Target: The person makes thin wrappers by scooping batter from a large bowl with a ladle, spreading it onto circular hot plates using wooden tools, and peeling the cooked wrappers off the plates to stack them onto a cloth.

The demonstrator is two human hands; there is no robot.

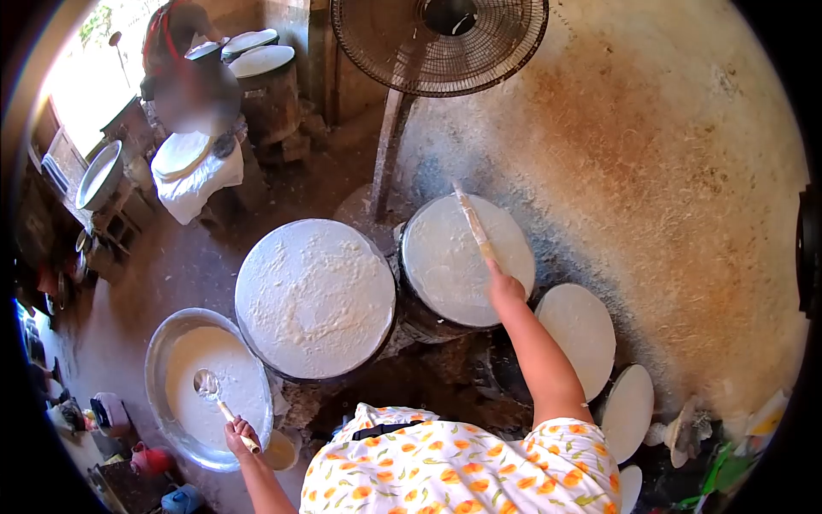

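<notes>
My left hand (242,435) is closed round the handle of a metal ladle (206,383), whose bowl is over the white batter (195,364) in a wide metal basin (160,420). My right hand (505,289) grips a long flat stick (474,224) coated with white residue. That stick lies across the round white surface (437,265) of the drum on the right, its tip at the far rim. Between basin and drum is a larger round white top (315,295) with a lumpy, ring-marked surface.
A standing fan (441,43) is at the top. Round white discs (578,338) lean at the right by a stained wall (651,154). Another person (175,51) is at the upper left beside drums and a cloth-covered stand (201,184). A small container (281,450) stands beside the basin.
</notes>
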